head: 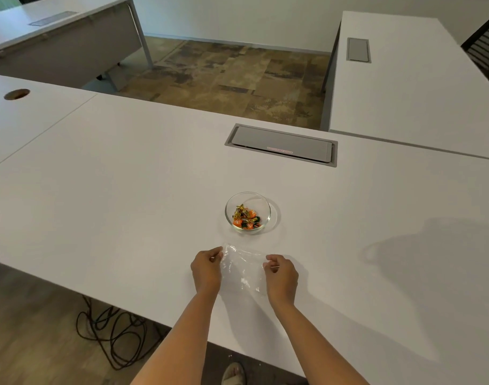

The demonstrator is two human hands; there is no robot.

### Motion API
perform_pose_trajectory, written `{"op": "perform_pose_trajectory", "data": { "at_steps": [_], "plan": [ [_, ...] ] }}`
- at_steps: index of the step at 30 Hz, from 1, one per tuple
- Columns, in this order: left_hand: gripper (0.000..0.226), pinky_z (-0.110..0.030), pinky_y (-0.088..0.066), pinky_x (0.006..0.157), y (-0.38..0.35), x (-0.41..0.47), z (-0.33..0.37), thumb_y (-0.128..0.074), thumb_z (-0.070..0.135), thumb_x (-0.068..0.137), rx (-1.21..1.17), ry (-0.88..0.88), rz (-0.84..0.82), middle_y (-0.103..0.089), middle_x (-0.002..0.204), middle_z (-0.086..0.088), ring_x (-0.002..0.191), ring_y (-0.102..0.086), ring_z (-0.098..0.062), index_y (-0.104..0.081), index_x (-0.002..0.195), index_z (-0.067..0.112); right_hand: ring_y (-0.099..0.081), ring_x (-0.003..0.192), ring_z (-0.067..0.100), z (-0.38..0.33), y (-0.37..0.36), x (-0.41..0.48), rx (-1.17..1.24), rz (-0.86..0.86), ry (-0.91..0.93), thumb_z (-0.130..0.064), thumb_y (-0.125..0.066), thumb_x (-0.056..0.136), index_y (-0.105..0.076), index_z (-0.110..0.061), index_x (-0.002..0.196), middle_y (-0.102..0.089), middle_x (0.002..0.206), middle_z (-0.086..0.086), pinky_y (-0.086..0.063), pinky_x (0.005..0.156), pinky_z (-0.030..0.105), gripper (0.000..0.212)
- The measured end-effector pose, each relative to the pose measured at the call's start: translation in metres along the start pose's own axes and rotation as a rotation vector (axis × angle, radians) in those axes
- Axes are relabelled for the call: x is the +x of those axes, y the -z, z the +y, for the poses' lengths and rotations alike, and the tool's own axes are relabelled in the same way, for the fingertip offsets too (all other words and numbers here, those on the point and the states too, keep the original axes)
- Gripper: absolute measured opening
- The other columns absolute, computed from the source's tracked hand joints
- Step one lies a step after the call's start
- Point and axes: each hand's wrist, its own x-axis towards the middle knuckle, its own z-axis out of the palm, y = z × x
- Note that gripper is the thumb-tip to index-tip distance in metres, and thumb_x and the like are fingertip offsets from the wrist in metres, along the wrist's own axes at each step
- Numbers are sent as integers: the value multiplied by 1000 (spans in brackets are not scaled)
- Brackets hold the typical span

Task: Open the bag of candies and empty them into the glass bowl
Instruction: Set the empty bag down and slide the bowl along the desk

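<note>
Near the front edge of the white worktop [126,204] lies the clear plastic bag [243,269], flat and apparently empty, stretched between two hands. The left hand [207,269] pinches the bag's left edge with thumb and fingers closed on the film; the right hand [281,273] is curled at the right edge, fingers drawn together and seemingly nipping the plastic, though the exact contact is hard to make out. Just beyond the bag, apart from it, stands the glass bowl [261,207], and the wrapped candies [246,218], orange, gold and dark green, sit heaped in its bottom. Judging by this, the emptying looks done and the step in hand is laying the spent bag down; what remains would call only for letting go of the film and drawing both hands back without nudging the bowl. Farther out, a grey cable hatch [281,145] is set into the worktop, with a round grommet hole [16,94] at far left. Other white desks stand behind, over mottled brown flooring, and loose black cables [110,334] lie on the floor below the near edge.
</note>
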Motion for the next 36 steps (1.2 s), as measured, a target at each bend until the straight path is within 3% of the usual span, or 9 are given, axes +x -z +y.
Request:
{"op": "perform_pose_trajectory", "data": {
  "at_steps": [7,15,24,28,31,32,34,36],
  "plan": [
    [29,-22,-41,82,-2,0,-4,-56,5,90,30,-12,-17,-65,107,-15,86,-55,-17,-66,117,9,-60,98,24,7,1,-2,-71,-52,27,-8,-60,88,-59,-9,117,-56,114,10,-47,87,26,29],
    [28,-22,-42,83,-3,-5,-4,-56,4,90,31,-13,4,-63,106,-16,88,-56,-19,-66,115,9,-60,96,20,10,1,0,-65,-69,48,-3,-60,87,-62,-8,115,-59,113,10,-45,83,19,29],
    [27,-25,-43,83,3,0,3,-54,19,92,53,-16,49,-65,111,-15,89,-54,-16,-66,115,10,-57,103,22,9,2,5,-8,-30,127,-12,-67,83,-59,-11,118,-58,113,8,-51,89,30,35],
    [28,-24,-43,79,5,11,20,-52,22,93,-6,-43,93,-67,112,-12,88,-56,-14,-66,113,9,-54,106,20,-6,7,25,90,7,212,-15,-71,80,-55,-19,120,-55,113,1,-43,78,13,43],
    [31,-22,-40,79,2,25,41,-50,25,94,-54,-95,62,-66,117,-9,92,-55,-11,-64,116,10,-47,118,20,-22,9,50,130,-124,224,-15,-74,77,-43,-20,132,-47,129,1,-40,78,6,64],
    [31,-22,-40,80,1,30,49,-49,26,94,-62,-112,45,-66,119,-8,93,-54,-10,-63,117,10,-43,124,21,-27,9,58,112,-179,225,-16,-76,75,-38,-19,136,-42,136,3,-41,87,10,72],
    [33,-23,-39,83,-2,39,62,-47,27,95,-75,-127,9,-64,123,-8,98,-55,-12,-61,120,11,-34,133,24,-34,10,71,62,-273,201,-19,-80,71,-26,-18,142,-33,145,5,-38,108,34,89],
    [36,-27,-41,90,-5,45,71,-44,28,96,-67,-123,-37,-61,129,-9,111,-57,-19,-58,125,11,-28,137,25,-40,10,81,39,-358,159,-22,-83,67,-17,-19,146,-27,149,6,-30,114,47,103]
  ]
}}
